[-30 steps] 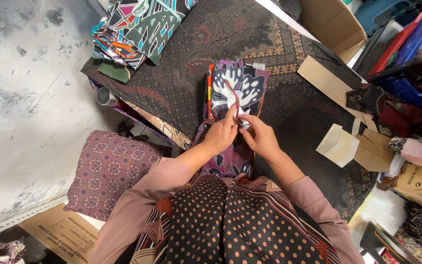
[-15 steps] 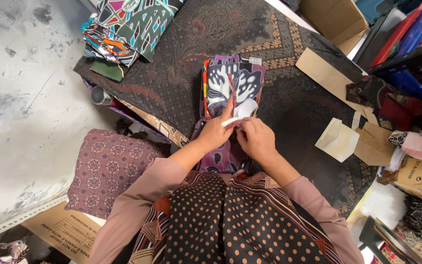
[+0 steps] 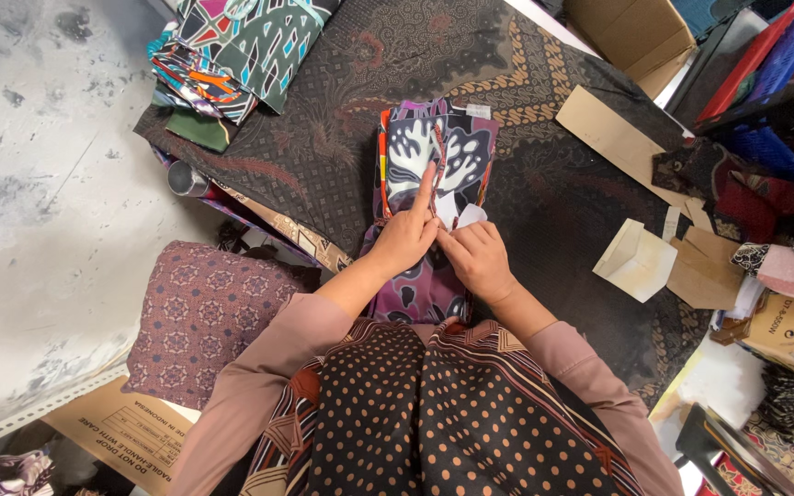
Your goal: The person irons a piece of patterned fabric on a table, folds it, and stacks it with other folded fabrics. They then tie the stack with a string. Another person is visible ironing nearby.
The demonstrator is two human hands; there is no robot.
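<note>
A small white tag sits at the top right corner of the folded purple cloth, at twelve o'clock from the hands. A white paper slip pokes up just above the right hand. At three o'clock lies a folded cream paper packet, with flat brown card pieces beside it and another at two o'clock. A brown printed carton stands at four o'clock; a flattened printed carton lies at eight o'clock; an open brown box at one o'clock
</note>
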